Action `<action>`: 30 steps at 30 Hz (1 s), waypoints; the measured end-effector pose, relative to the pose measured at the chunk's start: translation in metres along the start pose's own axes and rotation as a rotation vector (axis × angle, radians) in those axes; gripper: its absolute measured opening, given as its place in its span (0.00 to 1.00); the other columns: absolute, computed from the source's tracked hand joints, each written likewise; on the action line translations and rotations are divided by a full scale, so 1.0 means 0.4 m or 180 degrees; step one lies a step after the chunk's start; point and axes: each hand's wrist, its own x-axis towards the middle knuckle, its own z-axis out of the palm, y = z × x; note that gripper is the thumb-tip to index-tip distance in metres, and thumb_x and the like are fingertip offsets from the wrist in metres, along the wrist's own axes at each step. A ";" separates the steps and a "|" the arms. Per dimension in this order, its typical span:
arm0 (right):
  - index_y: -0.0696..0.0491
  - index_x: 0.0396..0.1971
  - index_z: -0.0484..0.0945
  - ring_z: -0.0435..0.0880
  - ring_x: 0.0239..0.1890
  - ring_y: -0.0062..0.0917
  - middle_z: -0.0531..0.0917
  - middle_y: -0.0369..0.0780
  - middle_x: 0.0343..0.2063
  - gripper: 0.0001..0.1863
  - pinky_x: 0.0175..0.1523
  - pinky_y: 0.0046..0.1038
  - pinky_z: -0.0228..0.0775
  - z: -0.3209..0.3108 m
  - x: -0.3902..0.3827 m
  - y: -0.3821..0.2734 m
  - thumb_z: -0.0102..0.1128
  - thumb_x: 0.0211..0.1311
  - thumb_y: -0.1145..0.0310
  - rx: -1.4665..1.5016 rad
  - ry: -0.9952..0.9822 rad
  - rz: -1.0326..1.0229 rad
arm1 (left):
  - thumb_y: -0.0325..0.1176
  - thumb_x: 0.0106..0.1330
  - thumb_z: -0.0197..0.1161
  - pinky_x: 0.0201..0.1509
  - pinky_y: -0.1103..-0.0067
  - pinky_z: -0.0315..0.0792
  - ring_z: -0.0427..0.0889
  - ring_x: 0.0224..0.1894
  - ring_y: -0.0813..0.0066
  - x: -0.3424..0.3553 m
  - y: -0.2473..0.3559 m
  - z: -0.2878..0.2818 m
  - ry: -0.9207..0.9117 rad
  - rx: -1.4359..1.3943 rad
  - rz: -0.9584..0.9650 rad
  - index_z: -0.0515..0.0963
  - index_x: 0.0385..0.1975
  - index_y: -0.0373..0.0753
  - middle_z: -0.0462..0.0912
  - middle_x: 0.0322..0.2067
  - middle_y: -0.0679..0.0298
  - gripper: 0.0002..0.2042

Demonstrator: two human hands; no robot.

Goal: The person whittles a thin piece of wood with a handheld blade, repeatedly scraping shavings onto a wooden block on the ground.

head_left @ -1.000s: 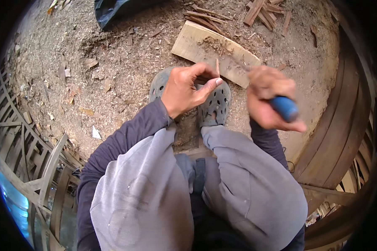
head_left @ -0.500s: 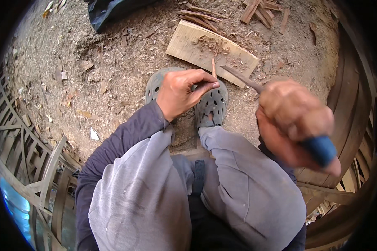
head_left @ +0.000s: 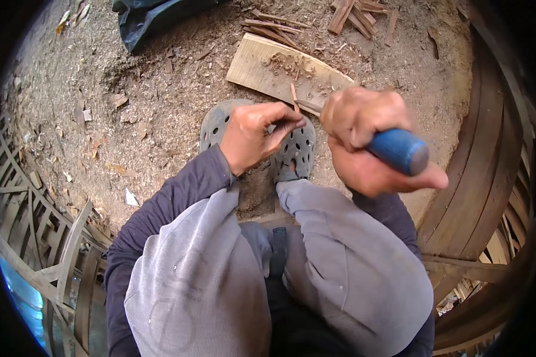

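Observation:
Between thumb and forefinger, my left hand [head_left: 251, 134] pinches a thin reddish wooden stick [head_left: 293, 95], which points away from me over the near edge of a pale board [head_left: 253, 66]. My right hand [head_left: 366, 131] is wrapped round the blue handle of a knife [head_left: 399, 151]. Its narrow blade reaches left to the stick, beside the left fingertips, and seems to touch it. Most of the blade is hidden behind the right fingers. Curled shavings [head_left: 292, 64] lie on the board, just beyond the stick.
My grey clogs [head_left: 293, 156] stand just under the left hand. Beyond the board lie reddish wood strips [head_left: 271, 31] and another pile of strips [head_left: 354, 16]. A dark plastic sheet [head_left: 155, 18] is at the far left. Curved planks [head_left: 476, 160] flank the right, slatted wood [head_left: 71, 250] the left.
My right hand has swung left and slightly away from me, bringing the knife blade to the stick. The left hand keeps its pinch. The whole view has shifted a little.

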 end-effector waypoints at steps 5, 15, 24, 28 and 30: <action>0.53 0.23 0.71 0.64 0.14 0.24 0.67 0.35 0.14 0.49 0.20 0.28 0.54 0.000 -0.002 -0.036 0.36 0.48 0.13 0.0264 0.0129 -0.0190 | 0.27 0.57 0.72 0.32 0.75 0.79 0.87 0.29 0.64 0.039 0.026 0.006 -0.0004 -0.0124 -0.0030 0.84 0.32 0.36 0.86 0.28 0.56 0.05; 0.52 0.20 0.70 0.63 0.14 0.24 0.68 0.35 0.14 0.46 0.21 0.29 0.55 0.023 -0.015 -0.023 0.41 0.51 0.16 -0.0365 0.0222 0.0218 | 0.25 0.55 0.72 0.30 0.77 0.77 0.86 0.27 0.66 0.020 0.022 0.010 -0.0084 -0.0089 0.0052 0.84 0.31 0.36 0.86 0.26 0.57 0.05; 0.52 0.16 0.66 0.60 0.11 0.24 0.64 0.35 0.11 0.46 0.18 0.28 0.50 -0.008 -0.006 0.097 0.41 0.49 0.14 -0.0779 -0.0139 -0.0638 | 0.27 0.57 0.72 0.30 0.77 0.78 0.87 0.26 0.66 0.022 0.008 -0.001 -0.0159 0.0072 0.0110 0.84 0.32 0.36 0.86 0.27 0.57 0.06; 0.52 0.15 0.64 0.60 0.12 0.25 0.63 0.35 0.10 0.47 0.20 0.29 0.52 -0.017 -0.024 0.113 0.37 0.50 0.14 -0.1196 -0.0229 -0.0641 | 0.27 0.56 0.73 0.30 0.77 0.78 0.86 0.26 0.65 0.044 0.021 -0.006 0.0018 -0.0142 -0.0042 0.83 0.30 0.35 0.85 0.25 0.57 0.05; 0.52 0.14 0.63 0.60 0.12 0.25 0.63 0.35 0.10 0.48 0.21 0.29 0.53 -0.037 -0.014 0.107 0.34 0.50 0.14 -0.1478 -0.0281 -0.0712 | 0.28 0.56 0.73 0.30 0.77 0.78 0.86 0.26 0.66 0.031 0.020 0.006 -0.0091 -0.0033 -0.0031 0.83 0.30 0.35 0.85 0.25 0.57 0.06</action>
